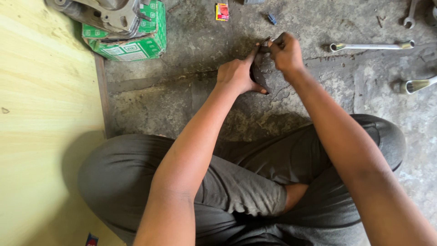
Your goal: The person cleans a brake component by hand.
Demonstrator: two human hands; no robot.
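Two hands meet on one dark part (261, 73), a curved, grimy piece standing on edge on the concrete floor (318, 91). The left hand (236, 75) lies against the part's left side, palm pressed to it, thumb reaching up along its top edge, the other fingers wrapped under and mostly hidden. The right hand (286, 52) sits at the part's upper right end, its fingers (273, 44) pinched together on something small and dark at the tip; what that piece is cannot be told. So the part lies between the two hands, touching both, with most of its face covered by them.

Right of the part, well apart, a long wrench (371, 46) lies flat on the floor, and a second tool (419, 84) pokes in from the frame's edge below it. Left of the part and farther from the person, a green box (136, 38) carries a grey metal casting (104, 13). Beyond the part lie a small red packet (222, 12) and a blue bit (271, 18). Far left of the part runs a yellow board (45, 114). Near the part, toward the person, are the folded knees in grey trousers (236, 187).
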